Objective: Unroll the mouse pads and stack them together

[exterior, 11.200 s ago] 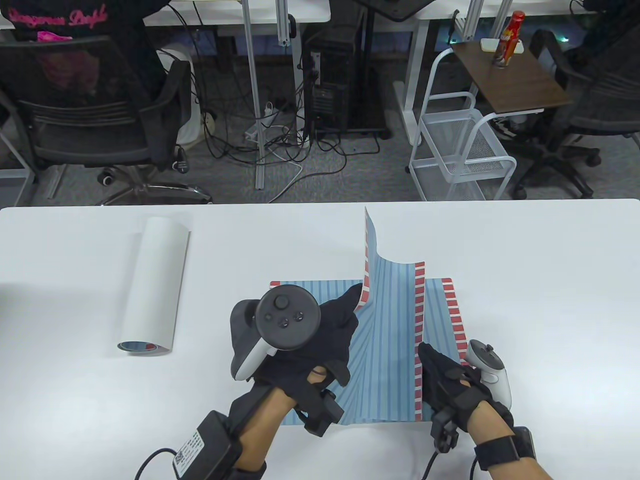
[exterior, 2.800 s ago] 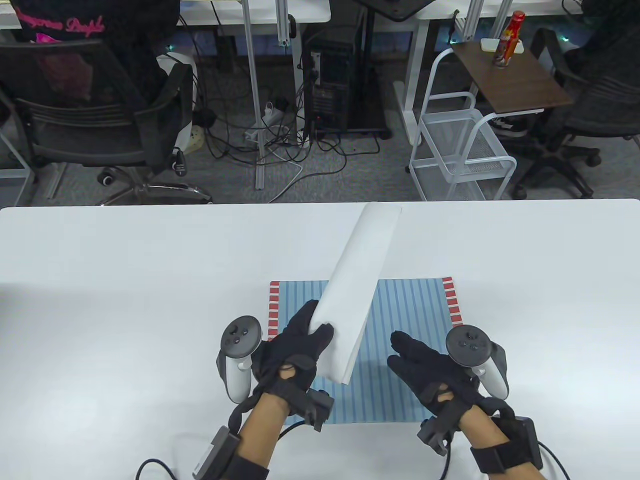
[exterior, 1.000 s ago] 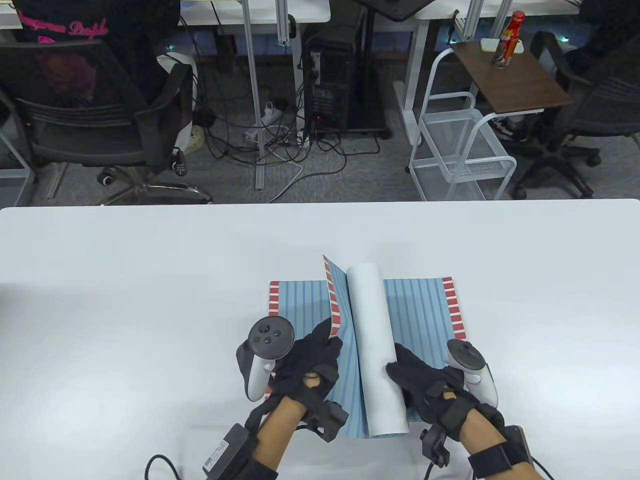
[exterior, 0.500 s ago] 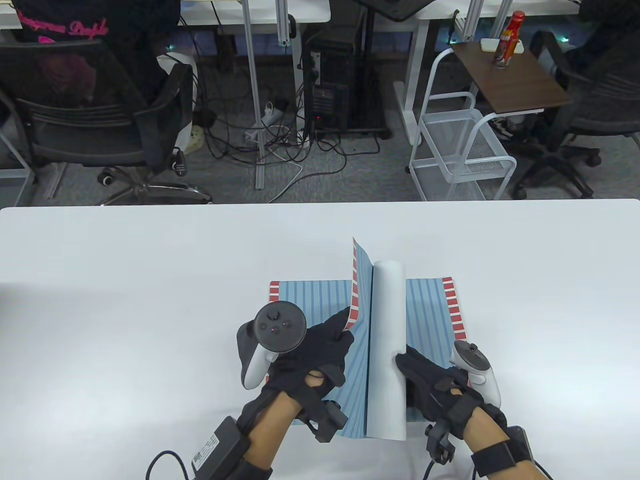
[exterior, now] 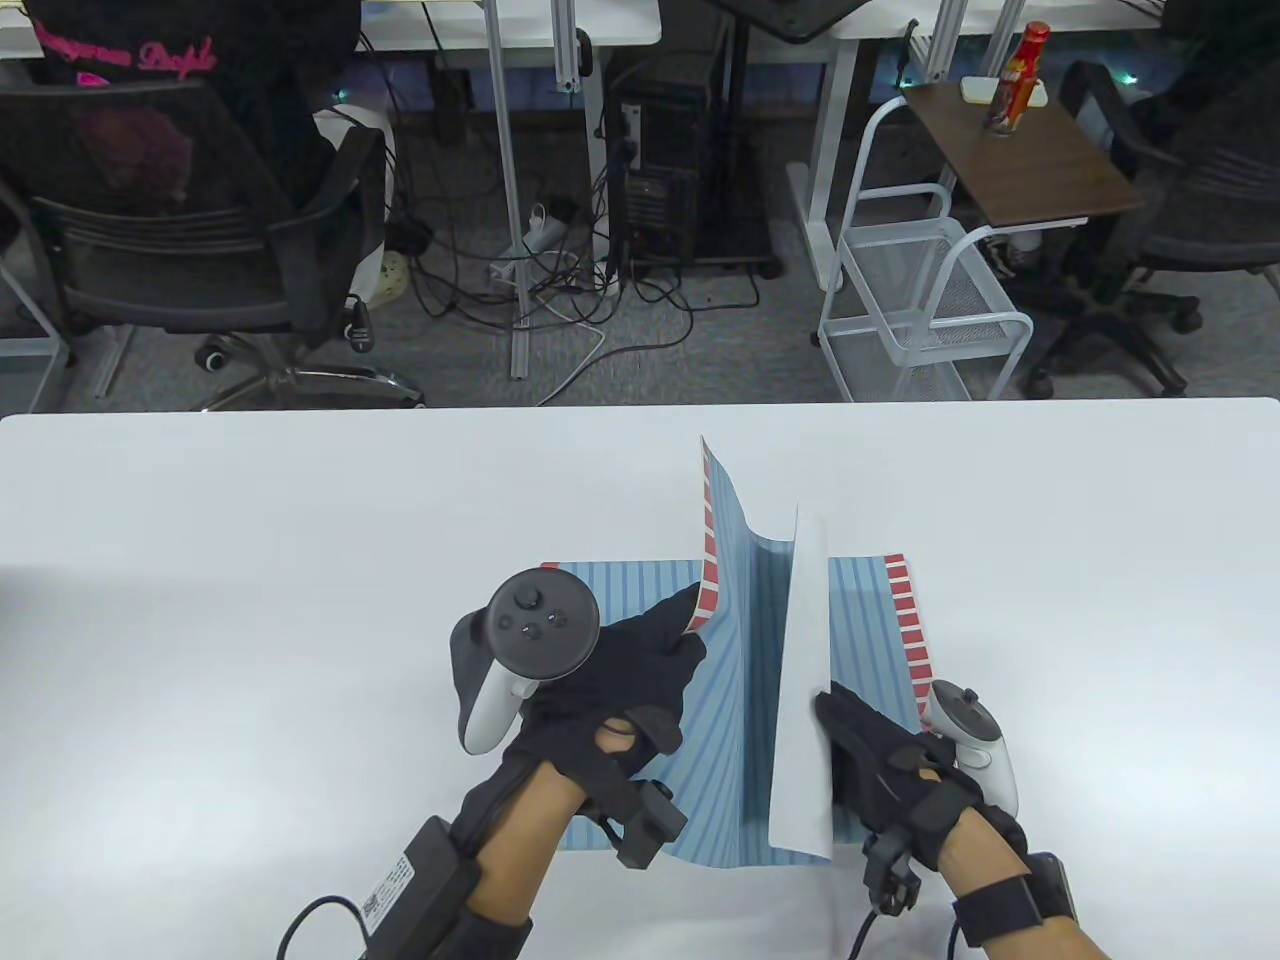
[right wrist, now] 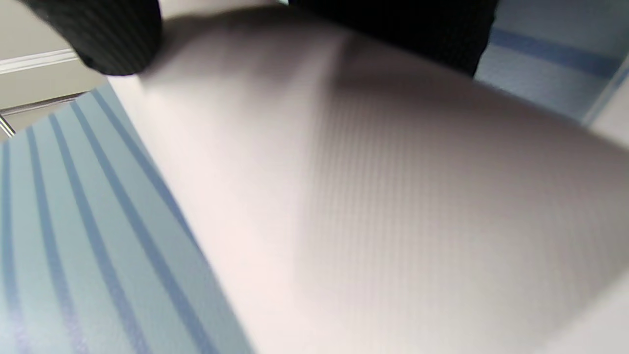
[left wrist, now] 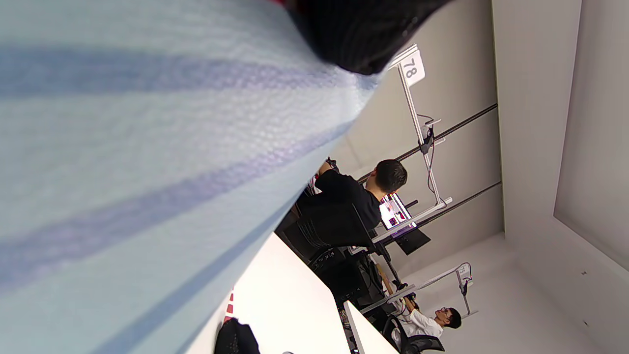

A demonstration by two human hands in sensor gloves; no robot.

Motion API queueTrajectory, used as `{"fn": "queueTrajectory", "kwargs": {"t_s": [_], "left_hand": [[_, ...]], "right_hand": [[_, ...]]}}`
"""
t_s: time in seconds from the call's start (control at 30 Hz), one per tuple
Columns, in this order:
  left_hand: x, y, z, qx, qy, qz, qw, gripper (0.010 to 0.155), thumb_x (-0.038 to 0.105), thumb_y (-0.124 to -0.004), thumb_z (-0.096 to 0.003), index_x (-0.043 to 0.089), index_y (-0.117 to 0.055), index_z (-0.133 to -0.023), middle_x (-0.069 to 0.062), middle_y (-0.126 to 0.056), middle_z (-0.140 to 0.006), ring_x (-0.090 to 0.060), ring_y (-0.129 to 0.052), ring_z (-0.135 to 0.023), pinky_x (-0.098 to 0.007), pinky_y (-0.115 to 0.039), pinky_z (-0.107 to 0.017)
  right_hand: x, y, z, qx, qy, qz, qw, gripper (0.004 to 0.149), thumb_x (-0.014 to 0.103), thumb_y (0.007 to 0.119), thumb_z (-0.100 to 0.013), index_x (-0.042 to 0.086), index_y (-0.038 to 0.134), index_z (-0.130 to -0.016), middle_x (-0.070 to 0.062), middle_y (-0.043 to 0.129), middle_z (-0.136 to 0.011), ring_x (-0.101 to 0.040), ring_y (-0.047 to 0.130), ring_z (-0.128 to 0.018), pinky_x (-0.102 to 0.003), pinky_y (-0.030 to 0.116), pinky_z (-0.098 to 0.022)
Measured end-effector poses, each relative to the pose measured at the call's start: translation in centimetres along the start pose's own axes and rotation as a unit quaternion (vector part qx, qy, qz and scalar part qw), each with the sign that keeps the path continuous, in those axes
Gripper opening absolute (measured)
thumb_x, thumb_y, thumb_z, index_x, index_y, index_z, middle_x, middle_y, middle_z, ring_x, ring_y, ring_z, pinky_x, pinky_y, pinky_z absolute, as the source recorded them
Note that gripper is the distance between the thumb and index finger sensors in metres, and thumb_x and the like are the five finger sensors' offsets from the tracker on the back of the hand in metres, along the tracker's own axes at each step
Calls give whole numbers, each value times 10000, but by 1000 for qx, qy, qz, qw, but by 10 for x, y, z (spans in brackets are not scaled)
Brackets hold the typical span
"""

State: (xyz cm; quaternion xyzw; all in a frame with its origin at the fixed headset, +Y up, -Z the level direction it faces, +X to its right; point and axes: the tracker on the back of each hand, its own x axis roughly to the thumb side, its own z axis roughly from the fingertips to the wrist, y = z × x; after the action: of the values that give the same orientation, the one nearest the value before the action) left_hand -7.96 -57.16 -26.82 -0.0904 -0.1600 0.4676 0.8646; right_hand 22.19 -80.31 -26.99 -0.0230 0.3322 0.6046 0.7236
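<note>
Thin, floppy striped mouse pad (exterior: pixel 745 640), half unrolled over a flat mouse pad (exterior: pixel 860 620) near the front of the table (exterior: pixel 250 560). Curls back readily (white backing looks grippy), so best taken at opposite edges. Left hand (exterior: pixel 640 680) pinching red-checked edge; right hand (exterior: pixel 880 760) gripping white flap.

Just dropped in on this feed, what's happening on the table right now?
A person in sensor gloves is unrolling a striped mouse pad on top of a flat pad that already lies on the white table. The left hand holds the pad's red-checked edge, which stands up off the table. The right hand holds the opposite edge, white underside showing and curled upward. The pad sags between the hands, not yet flat.
</note>
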Motion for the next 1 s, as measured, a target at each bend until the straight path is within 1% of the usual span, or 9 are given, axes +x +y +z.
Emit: {"fn": "queueTrajectory", "kwargs": {"t_s": [0.17,0.27,0.4,0.5,0.6,0.73,0.83,0.93,1.0], "left_hand": [[15,7,2,3,-12,-20,1000,529,304,-759,-436,300,-763,-965,-22,-995,-776,-271,-1117,-444,-369,-933,-310],[24,10,3,7,-20,-27,999,528,304,-760,-435,302,-766,-963,-21,-993,-778,-269,-1118,-443,-368,-933,-310],[36,13,5,13,-34,-35,999,528,303,-763,-433,299,-771,-961,-21,-1000,-771,-271,-1117,-443,-370,-933,-309],[44,15,5,16,-43,-38,998,527,302,-764,-433,298,-773,-960,-19,-1001,-771,-271,-1117,-443,-372,-933,-309],[52,17,6,19,-51,-44,998,527,300,-765,-433,297,-775,-960,-21,-1004,-769,-273,-1116,-445,-373,-932,-312],[60,17,5,17,-57,-53,997,526,300,-766,-432,296,-778,-958,-20,-1004,-770,-274,-1116,-448,-374,-932,-312],[66,16,4,16,-63,-60,996,525,299,-766,-432,295,-781,-957,-19,-1002,-773,-276,-1115,-450,-375,-930,-315],[71,15,4,12,-72,-55,996,525,299,-767,-432,293,-783,-956,-18,-1002,-773,-278,-1114,-453,-377,-929,-317],[72,15,4,11,-74,-52,996,525,301,-768,-432,295,-781,-957,-12,-995,-781,-282,-1113,-459,-379,-928,-322]], "right_hand": [[0,-4,0,6,-6,-9,1000,847,590,692,-438,180,232,-1019,-186,466,-1046,-421,684,-875,-545,659,-603],[0,-6,1,4,-12,-18,1000,811,583,664,-444,191,255,-1024,-189,469,-1048,-425,684,-876,-548,661,-603],[1,-8,2,-3,-8,-22,1000,718,515,597,-464,202,285,-1029,-191,489,-1046,-430,691,-874,-551,664,-601],[1,-12,3,-19,-6,-25,999,638,455,578,-473,225,364,-1029,-186,538,-1034,-428,714,-859,-552,674,-592],[1,-16,4,-34,3,-22,999,593,412,591,-480,224,436,-1020,-178,594,-1015,-422,744,-842,-549,692,-579],[0,-20,5,-44,14,-22,999,585,405,625,-487,217,457,-1015,-178,637,-992,-403,791,-807,-532,724,-552],[-1,-23,6,-67,37,-6,997,581,402,644,-490,213,464,-1010,-169,668,-960,-385,814,-775,-514,740,-531],[-3,-27,7,-85,55,2,995,554,403,660,-488,205,512,-983,-135,730,-894,-349,859,-701,-482,763,-486],[-2,-28,8,-94,56,6,994,521,407,667,-482,215,551,-952,-108,777,-827,-314,897,-608,-445,786,-428]]}}
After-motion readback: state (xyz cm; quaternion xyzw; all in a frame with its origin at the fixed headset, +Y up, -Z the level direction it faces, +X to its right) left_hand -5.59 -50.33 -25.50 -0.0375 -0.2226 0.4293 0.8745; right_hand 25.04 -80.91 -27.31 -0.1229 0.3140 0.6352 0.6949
